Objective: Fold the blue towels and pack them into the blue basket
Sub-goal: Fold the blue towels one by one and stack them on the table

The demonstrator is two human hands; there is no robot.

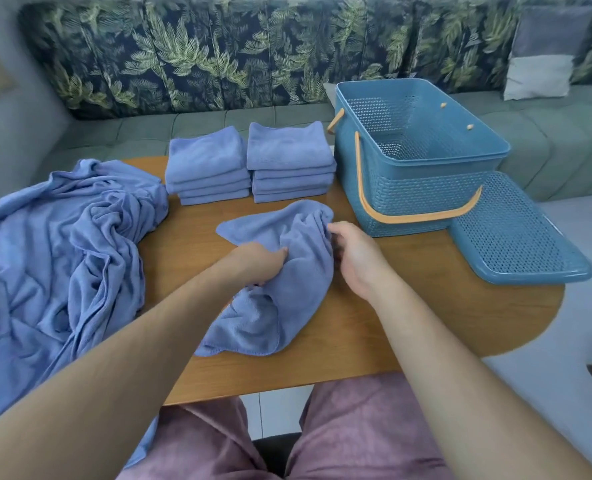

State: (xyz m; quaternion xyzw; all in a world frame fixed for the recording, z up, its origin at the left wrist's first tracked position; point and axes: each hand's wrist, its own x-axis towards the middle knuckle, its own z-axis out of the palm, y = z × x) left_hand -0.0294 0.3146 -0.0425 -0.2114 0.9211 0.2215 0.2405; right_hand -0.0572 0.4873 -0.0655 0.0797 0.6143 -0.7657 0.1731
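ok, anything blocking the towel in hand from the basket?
Nothing visible. The lid is off, lying right of the basket; its handles hang down. Bare table lies between it and the towel that the left hand and right hand grip.

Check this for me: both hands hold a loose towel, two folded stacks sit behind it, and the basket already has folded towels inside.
Wrong about the basket: the head view shows the blue basket empty. The rest stands: the left hand and right hand hold the loose towel, with the left stack and right stack folded behind it.
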